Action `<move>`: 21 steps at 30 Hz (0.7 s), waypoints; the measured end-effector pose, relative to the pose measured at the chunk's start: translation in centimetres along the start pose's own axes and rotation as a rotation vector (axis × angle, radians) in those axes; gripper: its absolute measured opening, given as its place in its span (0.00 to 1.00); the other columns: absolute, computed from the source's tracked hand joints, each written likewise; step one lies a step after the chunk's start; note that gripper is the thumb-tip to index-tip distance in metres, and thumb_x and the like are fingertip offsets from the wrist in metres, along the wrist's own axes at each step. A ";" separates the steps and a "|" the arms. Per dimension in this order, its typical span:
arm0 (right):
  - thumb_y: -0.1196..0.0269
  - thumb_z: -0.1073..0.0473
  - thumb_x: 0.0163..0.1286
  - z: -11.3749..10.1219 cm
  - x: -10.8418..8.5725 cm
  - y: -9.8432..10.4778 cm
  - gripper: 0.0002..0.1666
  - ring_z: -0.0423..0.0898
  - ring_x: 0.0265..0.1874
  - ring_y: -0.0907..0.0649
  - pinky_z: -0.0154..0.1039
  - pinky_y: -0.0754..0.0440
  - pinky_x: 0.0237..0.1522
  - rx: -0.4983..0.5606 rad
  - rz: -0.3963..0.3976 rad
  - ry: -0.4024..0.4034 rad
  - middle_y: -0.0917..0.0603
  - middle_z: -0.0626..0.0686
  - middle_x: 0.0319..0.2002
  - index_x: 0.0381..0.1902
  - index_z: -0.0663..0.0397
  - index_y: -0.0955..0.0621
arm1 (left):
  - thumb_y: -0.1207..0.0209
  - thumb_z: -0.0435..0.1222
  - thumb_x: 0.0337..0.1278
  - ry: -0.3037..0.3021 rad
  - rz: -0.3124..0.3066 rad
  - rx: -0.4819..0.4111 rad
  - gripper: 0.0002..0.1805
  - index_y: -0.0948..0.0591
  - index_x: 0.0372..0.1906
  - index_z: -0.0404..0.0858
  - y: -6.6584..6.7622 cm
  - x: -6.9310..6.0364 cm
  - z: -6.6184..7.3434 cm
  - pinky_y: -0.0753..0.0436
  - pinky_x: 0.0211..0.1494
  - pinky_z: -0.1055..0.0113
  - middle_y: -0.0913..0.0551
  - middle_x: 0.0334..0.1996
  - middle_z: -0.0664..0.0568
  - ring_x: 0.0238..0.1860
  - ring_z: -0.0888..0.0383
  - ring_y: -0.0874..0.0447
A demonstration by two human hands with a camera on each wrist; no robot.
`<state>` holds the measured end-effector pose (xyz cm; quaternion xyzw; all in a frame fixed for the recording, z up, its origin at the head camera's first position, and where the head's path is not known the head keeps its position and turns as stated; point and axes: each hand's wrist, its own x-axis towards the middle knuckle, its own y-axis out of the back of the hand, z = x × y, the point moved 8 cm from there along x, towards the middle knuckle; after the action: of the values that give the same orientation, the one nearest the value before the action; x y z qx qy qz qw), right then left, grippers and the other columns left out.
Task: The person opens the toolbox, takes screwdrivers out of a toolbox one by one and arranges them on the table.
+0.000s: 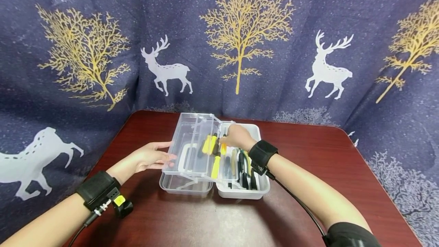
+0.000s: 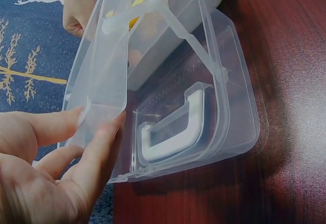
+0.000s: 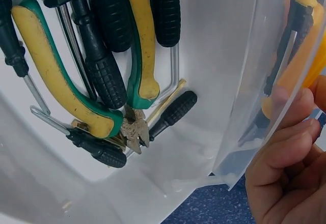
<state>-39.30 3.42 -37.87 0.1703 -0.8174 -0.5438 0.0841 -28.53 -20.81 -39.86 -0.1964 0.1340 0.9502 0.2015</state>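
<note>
Head cam: curtain (image 1: 212,68) "The milu deers" — L hand (image 1: 149,157) pinches tray (image 1: 186,123), R hand (image 1: 238,137) yellow tool (image 1: 223,149).

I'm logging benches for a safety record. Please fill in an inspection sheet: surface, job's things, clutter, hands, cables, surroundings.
Surface: reddish-brown table, glare toward the front.
Job's things: open toolbox with clear tray; yellow-handled tools; pliers and black-handled tools in the white base.
Clutter: nothing seen.
Hands: left hand pinches the tray's edge; right hand holds an orange-yellow handle.
Cables: black cables at both wrist straps.
Surroundings: dark-blue patterned curtain behind.
</note>
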 end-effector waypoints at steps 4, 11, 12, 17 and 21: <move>0.33 0.48 0.54 -0.2 -0.2 0.1 0.32 0.38 0.10 0.45 0.33 0.46 0.15 0.040 0.017 0.032 0.45 0.40 0.06 0.01 0.44 0.39 | 0.45 0.31 0.63 -0.004 0.005 0.000 0.41 0.53 0.75 0.32 0.0 0.1 -0.1 0.17 0.51 0.68 0.26 0.62 0.32 0.44 0.62 0.14; 0.36 0.51 0.58 -1.3 -0.5 1.1 0.33 0.35 0.11 0.51 0.31 0.53 0.15 0.095 0.024 0.079 0.49 0.39 0.07 0.02 0.45 0.41 | 0.45 0.31 0.63 -0.019 -0.005 -0.002 0.42 0.54 0.75 0.31 -0.2 0.1 0.0 0.17 0.49 0.70 0.27 0.62 0.31 0.44 0.63 0.14; 0.36 0.51 0.58 -1.4 -0.4 1.3 0.33 0.36 0.11 0.51 0.31 0.53 0.16 0.104 0.029 0.083 0.49 0.39 0.07 0.02 0.45 0.41 | 0.45 0.31 0.63 -0.020 -0.004 -0.001 0.41 0.54 0.75 0.31 -0.2 0.0 0.0 0.17 0.49 0.70 0.27 0.62 0.31 0.44 0.63 0.14; 0.38 0.52 0.58 -1.8 -0.5 2.0 0.31 0.36 0.11 0.51 0.32 0.54 0.16 0.150 0.020 0.089 0.49 0.40 0.08 0.02 0.45 0.41 | 0.46 0.31 0.64 -0.025 -0.002 0.011 0.41 0.54 0.75 0.31 -0.2 0.0 0.0 0.17 0.51 0.68 0.27 0.62 0.31 0.45 0.62 0.14; 0.38 0.52 0.58 -1.9 -0.6 2.1 0.31 0.37 0.12 0.51 0.32 0.54 0.17 0.160 0.004 0.095 0.49 0.40 0.08 0.03 0.45 0.41 | 0.45 0.31 0.64 -0.024 -0.001 0.013 0.41 0.54 0.75 0.31 -0.2 0.0 0.0 0.18 0.52 0.66 0.27 0.62 0.31 0.45 0.61 0.14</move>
<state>-38.51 2.73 -35.16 0.2006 -0.8537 -0.4678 0.1098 -28.43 -20.61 -39.90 -0.1839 0.1375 0.9515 0.2049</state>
